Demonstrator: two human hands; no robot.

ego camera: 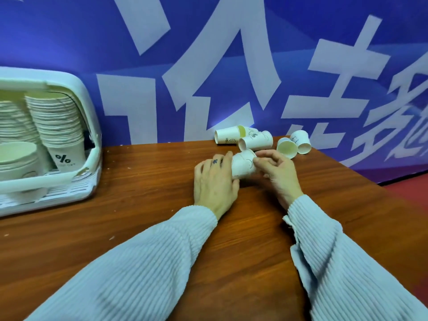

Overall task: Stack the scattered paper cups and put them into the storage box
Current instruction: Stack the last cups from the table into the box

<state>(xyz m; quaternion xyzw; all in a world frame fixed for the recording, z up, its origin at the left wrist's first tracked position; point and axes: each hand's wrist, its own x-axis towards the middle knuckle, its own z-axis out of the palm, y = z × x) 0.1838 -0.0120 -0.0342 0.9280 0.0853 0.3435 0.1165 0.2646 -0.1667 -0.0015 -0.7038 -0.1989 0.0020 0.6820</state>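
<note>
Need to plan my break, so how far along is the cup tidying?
Done: tall stacks already sit in the storage box. In hand: left hand and right hand grip one cup. Left: several loose cups lying by the wall.

White cups (pixel 243 166) with black print, yellowish inside. Reddish-brown wood-grain table (pixel 143 205). Blue banner (pixel 69 38), big white characters. White box (pixel 85 107), left. Pale blue ribbed sleeves (pixel 143 262).
</note>
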